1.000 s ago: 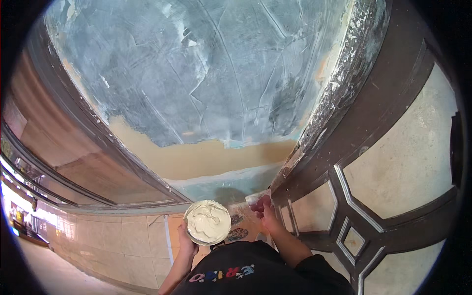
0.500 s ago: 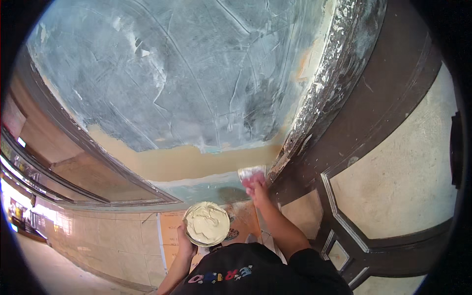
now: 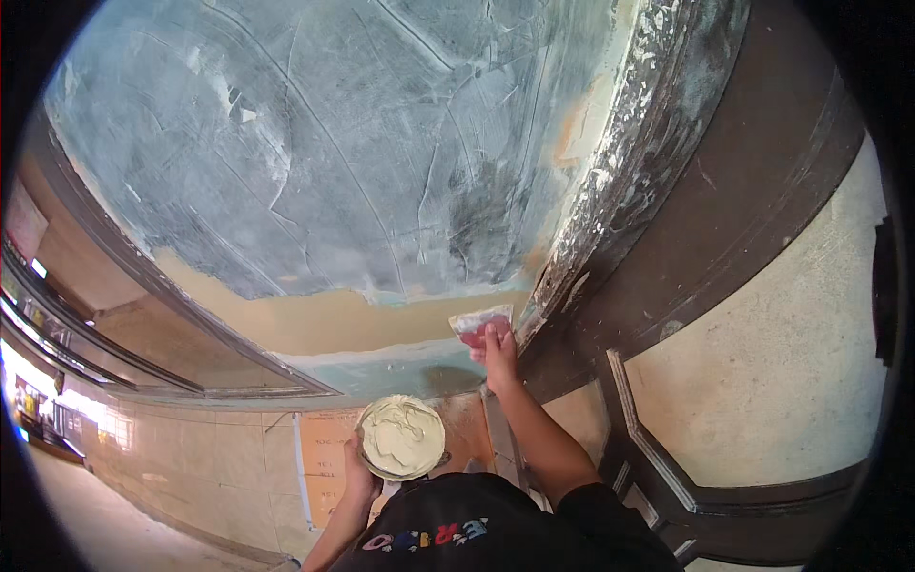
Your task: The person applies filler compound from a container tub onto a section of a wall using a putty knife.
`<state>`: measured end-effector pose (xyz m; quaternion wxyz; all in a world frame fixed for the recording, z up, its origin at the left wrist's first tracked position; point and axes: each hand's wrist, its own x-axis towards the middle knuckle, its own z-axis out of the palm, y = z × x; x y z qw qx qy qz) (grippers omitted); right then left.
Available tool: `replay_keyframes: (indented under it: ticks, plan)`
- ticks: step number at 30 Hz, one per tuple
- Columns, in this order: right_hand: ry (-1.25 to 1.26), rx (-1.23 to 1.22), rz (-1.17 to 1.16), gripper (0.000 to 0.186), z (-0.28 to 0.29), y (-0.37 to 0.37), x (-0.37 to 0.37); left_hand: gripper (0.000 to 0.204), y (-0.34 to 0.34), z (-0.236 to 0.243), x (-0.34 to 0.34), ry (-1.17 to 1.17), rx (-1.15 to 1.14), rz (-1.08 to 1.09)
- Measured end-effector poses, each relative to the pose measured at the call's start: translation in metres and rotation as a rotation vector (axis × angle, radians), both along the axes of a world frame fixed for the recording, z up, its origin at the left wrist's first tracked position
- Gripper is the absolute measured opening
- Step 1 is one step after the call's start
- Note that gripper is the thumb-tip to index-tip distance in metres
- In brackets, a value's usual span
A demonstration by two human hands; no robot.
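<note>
My left hand (image 3: 356,473) is closed around the side of a round tub (image 3: 403,438) held in front of my body. Thick cream-coloured putty with swirled ridges fills it near the rim. Higher and to the right, my right hand (image 3: 497,357) grips a red putty spreader (image 3: 480,328) whose wide far edge is smeared whitish. The spreader is over the right end of a smooth tan strip (image 3: 315,324) low on the wall, close to the dark frame. Whether its edge touches the wall I cannot tell. Above the strip, the wall (image 3: 334,143) is rough and blue-grey.
A flaking dark frame with white patches (image 3: 610,181) borders the wall on the right. Beside it stands a dark panelled door (image 3: 658,448) with pale panels. An orange printed sheet (image 3: 324,462) lies on the tiled floor (image 3: 238,448). Brown panelling (image 3: 152,334) runs along the left.
The view has shifted slightly. My right hand and the spreader have moved a little up along the wall, and the spreader has tilted. The tub stays in my left hand.
</note>
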<state>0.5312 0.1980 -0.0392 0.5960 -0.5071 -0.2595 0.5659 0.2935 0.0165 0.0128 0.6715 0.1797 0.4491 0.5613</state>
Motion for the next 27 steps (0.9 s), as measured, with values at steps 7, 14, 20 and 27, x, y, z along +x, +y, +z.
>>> replay_keyframes:
  ticks: [7,14,20,27]
  plan:
    - [0.078,-0.273,0.022,0.024,-0.128,-0.087,-0.011,0.058,0.002,0.001,-0.033,0.015,-0.019,0.039]
    - [0.171,-0.144,0.103,0.024,-0.044,-0.056,-0.007,0.055,0.01,0.018,-0.05,0.058,0.023,0.019]
    - [0.058,-0.015,0.013,0.04,0.026,0.003,0.011,0.06,0.012,0.01,-0.055,0.093,0.017,-0.039]
    - [0.13,-0.23,0.148,0.032,-0.07,-0.04,0.024,0.059,0.004,0.006,-0.046,0.063,0.036,-0.01]
